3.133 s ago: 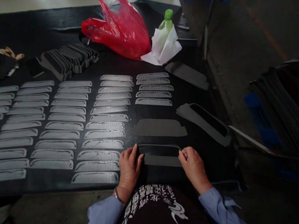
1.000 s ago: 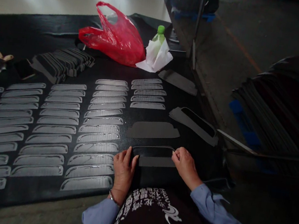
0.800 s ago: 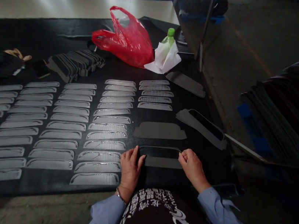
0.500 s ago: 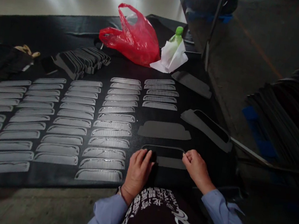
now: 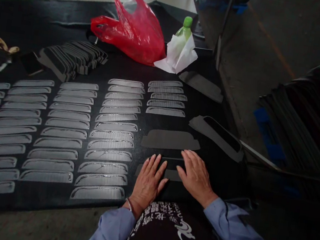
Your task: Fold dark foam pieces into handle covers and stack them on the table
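Observation:
My left hand (image 5: 148, 184) lies flat with fingers spread on the left part of a dark grey cut piece (image 5: 172, 175) at the table's near edge. My right hand (image 5: 196, 177) rests flat over its right part, fingers stretched out. A black strip (image 5: 173, 162) on this piece is partly covered by both hands. Just beyond the fingertips lies a second grey cut piece (image 5: 172, 140) with stepped ends. To the right, a small stack of grey pieces (image 5: 227, 147) has a black piece (image 5: 222, 133) on top.
Rows of grey curved-edge pieces (image 5: 107, 168) cover the table's left side. Farther back are a fanned pile of grey pieces (image 5: 70, 59), a red plastic bag (image 5: 139, 33) and a green-capped bottle (image 5: 186, 27) behind white paper (image 5: 178, 55). Dark sheets (image 5: 297, 115) are stacked at the right.
Both hands have gone from gripping the black strip's ends to lying flat over it. My right hand has moved slightly left. The view has shifted a little.

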A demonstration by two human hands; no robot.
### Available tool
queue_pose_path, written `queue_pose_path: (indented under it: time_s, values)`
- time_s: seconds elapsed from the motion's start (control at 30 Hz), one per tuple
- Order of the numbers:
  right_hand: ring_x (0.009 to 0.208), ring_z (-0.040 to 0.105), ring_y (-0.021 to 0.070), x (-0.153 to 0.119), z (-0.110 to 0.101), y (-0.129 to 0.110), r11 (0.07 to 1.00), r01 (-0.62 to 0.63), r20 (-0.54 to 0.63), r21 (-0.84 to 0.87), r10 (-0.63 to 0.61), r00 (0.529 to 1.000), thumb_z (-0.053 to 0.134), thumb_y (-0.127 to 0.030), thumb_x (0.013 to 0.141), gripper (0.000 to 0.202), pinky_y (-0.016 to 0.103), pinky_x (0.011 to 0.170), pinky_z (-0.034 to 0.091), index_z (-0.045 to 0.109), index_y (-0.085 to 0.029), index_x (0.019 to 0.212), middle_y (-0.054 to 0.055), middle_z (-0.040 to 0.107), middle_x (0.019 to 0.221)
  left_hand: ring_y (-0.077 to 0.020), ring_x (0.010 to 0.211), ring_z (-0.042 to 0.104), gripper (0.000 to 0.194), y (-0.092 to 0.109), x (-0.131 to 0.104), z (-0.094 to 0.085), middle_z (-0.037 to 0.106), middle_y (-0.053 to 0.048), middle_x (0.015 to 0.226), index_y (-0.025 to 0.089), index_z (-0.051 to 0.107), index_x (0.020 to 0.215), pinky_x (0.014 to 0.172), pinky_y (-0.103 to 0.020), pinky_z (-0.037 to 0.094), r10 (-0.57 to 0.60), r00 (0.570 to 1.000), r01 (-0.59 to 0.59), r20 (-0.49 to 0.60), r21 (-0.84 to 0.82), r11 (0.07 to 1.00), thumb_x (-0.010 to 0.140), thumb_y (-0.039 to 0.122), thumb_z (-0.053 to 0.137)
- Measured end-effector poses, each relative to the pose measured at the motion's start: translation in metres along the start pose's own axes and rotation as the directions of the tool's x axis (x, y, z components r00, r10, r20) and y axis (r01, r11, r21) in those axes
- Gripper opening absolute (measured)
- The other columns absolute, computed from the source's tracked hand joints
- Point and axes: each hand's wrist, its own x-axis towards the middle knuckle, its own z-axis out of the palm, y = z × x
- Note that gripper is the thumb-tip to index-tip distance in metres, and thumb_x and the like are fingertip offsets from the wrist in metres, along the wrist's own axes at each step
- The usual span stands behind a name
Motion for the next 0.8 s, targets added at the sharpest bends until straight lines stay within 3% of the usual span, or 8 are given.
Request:
queue_pose_path:
  time_s: [0.1,0.17,0.27,0.5,0.8]
  values:
    - [0.135,0.024,0.0278,0.005,0.013,-0.003,0.961,0.274,0.135,0.046,-0.277,0.951,0.048,-0.036,0.086,0.062,0.048,0.106,0.029,0.030,-0.007,0.138,0.018,0.037,0.141,-0.0283,0.136,0.024,0.052,0.000,0.001,-0.002,0.035,-0.014,0.144,0.017,0.037,0.136,0.106,-0.047,0.033,0.004,1.000,-0.004,-0.003,-0.010,1.000,0.087,0.032,0.049]
    - [0.137,0.019,0.0284,0.004,0.021,-0.001,0.942,0.334,0.181,0.047,-0.336,0.924,0.051,-0.042,0.084,0.071,0.048,0.108,0.027,0.028,-0.004,0.139,0.020,0.033,0.143,-0.0284,0.136,0.024,0.054,-0.001,0.004,-0.004,0.036,-0.015,0.143,0.013,0.037,0.135,0.107,-0.046,0.031,0.013,1.000,-0.014,-0.016,-0.017,1.000,0.086,0.033,0.049]
    - [0.137,0.016,0.0293,0.002,0.026,0.003,0.942,0.333,0.205,0.038,-0.333,0.920,0.053,-0.046,0.081,0.077,0.049,0.109,0.025,0.028,-0.002,0.139,0.021,0.031,0.144,-0.0282,0.136,0.023,0.058,-0.002,0.014,-0.005,0.034,-0.016,0.144,0.009,0.033,0.137,0.107,-0.047,0.029,0.002,1.000,-0.002,-0.020,0.019,1.000,0.085,0.031,0.048]
    - [0.136,0.019,0.0300,0.003,0.025,0.005,0.941,0.335,0.206,0.054,-0.339,0.918,0.050,-0.056,0.081,0.081,0.048,0.108,0.027,0.029,-0.004,0.140,0.020,0.032,0.144,-0.0297,0.134,0.028,0.066,-0.005,0.028,0.005,0.032,-0.017,0.145,0.015,0.030,0.140,0.104,-0.048,0.031,-0.020,1.000,0.019,0.006,0.159,0.987,0.083,0.041,0.050]
    - [0.137,0.017,0.0291,0.003,0.024,0.004,0.950,0.301,0.187,0.079,-0.311,0.932,0.056,-0.049,0.077,0.081,0.048,0.110,0.024,0.030,-0.004,0.139,0.019,0.032,0.144,-0.0307,0.134,0.027,0.064,-0.008,0.029,0.006,0.031,-0.019,0.145,0.013,0.031,0.139,0.104,-0.048,0.031,0.032,0.999,-0.027,-0.035,0.129,0.991,0.085,0.040,0.049]
